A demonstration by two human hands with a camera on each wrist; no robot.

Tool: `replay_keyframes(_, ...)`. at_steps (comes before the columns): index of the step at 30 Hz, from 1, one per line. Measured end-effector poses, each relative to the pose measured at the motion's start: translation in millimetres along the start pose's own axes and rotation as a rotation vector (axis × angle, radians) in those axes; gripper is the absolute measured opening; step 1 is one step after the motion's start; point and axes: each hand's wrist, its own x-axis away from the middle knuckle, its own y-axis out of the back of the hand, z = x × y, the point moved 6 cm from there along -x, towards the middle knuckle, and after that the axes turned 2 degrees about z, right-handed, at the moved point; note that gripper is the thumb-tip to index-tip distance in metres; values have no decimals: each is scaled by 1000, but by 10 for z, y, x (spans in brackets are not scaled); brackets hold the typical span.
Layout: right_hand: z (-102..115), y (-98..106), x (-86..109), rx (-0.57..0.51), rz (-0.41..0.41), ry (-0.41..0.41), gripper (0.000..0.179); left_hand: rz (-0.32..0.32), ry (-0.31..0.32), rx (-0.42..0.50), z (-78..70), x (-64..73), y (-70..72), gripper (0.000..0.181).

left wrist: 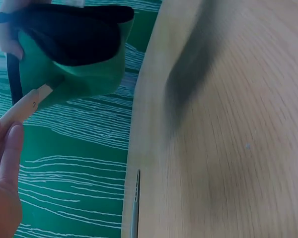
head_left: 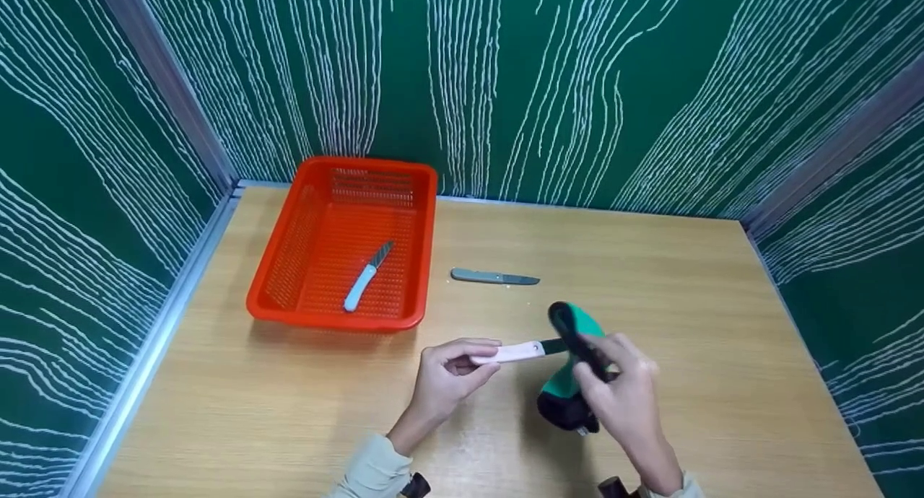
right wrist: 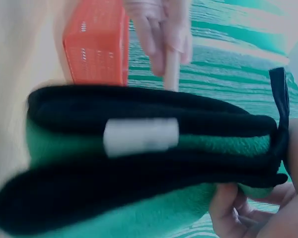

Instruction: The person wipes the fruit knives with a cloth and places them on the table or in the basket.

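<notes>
My left hand (head_left: pixel 440 379) pinches the pale pink handle of a small knife (head_left: pixel 516 352) held level above the table, its blade pointing right. My right hand (head_left: pixel 628 393) grips a folded green cloth with black edging (head_left: pixel 586 323). In the head view the cloth's edge hides the blade's tip. The left wrist view shows the dark blade against the green cloth (left wrist: pixel 97 82); whether they touch I cannot tell. A white tag (right wrist: pixel 141 137) sticks out of the cloth's fold in the right wrist view.
A red plastic basket (head_left: pixel 332 320) stands at the back left, with a light-blue-handled knife (head_left: pixel 368 276) lying in it. To its right, a grey-green-handled knife (head_left: pixel 494 276) lies on the wooden table (head_left: pixel 650 281). Green panels with white wavy lines (head_left: pixel 404 86) enclose the table's back and sides.
</notes>
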Motion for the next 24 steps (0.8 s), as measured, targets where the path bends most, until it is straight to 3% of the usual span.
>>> replay_keyframes(5,100,-210,73,29,88,182,39,-24,-47,30,165,37,21,21)
replay_keyframes(10,110,-277,114,91,110,303,35,-29,-69,16,76,42,20,18)
replay_keyframes(16,69,-244,101,181,106,324,34,-29,-78,28,-129,31,3,16)
replay_keyframes(20,31,-209,80,204,109,317,33,-30,-116,39,-164,35,17,16)
replay_keyframes(24,-49,-155,59,222,124,276,33,-40,-99,36,-160,43,44,16)
